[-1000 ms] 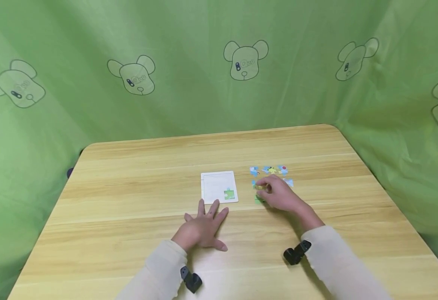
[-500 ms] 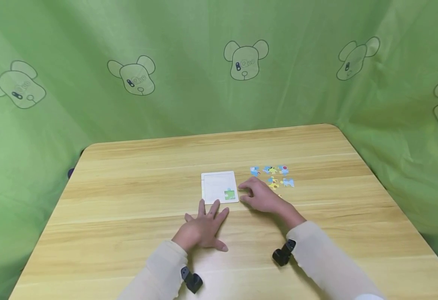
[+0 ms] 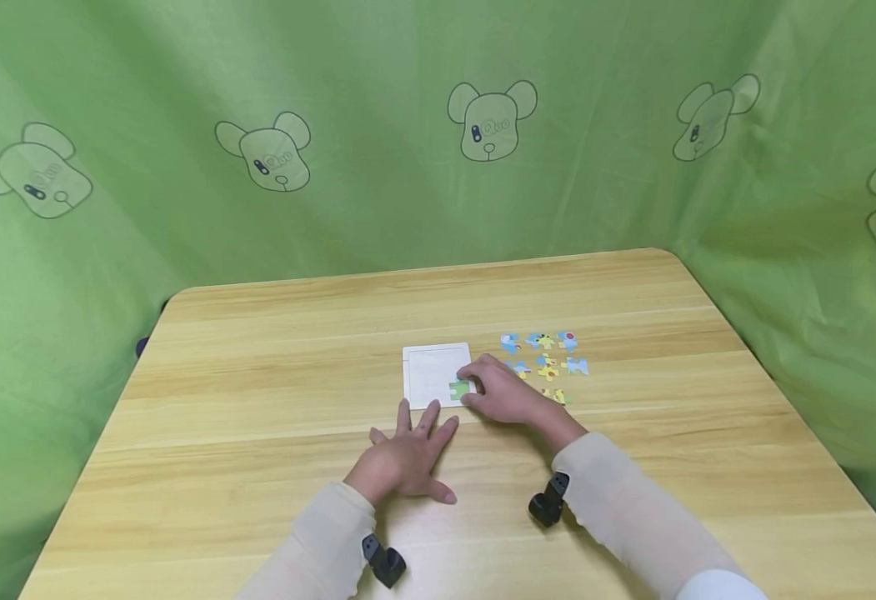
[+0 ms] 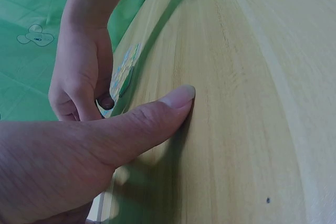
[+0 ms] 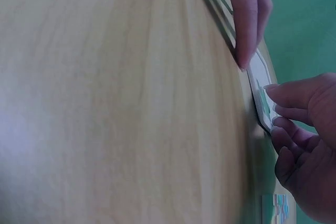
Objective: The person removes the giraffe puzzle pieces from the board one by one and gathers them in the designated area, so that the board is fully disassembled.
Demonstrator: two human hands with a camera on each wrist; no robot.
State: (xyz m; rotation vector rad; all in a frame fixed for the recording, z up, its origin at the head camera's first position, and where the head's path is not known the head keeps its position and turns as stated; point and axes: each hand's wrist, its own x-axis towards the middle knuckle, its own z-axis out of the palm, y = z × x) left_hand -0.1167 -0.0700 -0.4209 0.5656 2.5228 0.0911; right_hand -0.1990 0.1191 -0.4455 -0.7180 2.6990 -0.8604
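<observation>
A white square puzzle board (image 3: 426,364) lies mid-table, with a green jigsaw puzzle piece (image 3: 458,390) at its near right corner. My right hand (image 3: 507,393) reaches in from the right, thumb and index finger curled at that piece's edges. In the right wrist view the green puzzle piece (image 5: 265,102) shows between the thumb and fingers of the right hand (image 5: 304,121). My left hand (image 3: 407,461) lies spread on the table, fingertips right at the board's near edge. In the left wrist view the left thumb (image 4: 152,121) stretches over the wood.
Right of the board lie several loose jigsaw pieces (image 3: 548,367), blue and yellow. Another green piece (image 4: 126,81) shows near them in the left wrist view. A green curtain (image 3: 377,208) hangs behind the wooden table (image 3: 257,375).
My right hand has moved left from the loose pieces to the board's near right corner, uncovering several of those pieces. The left hand stays where it was.
</observation>
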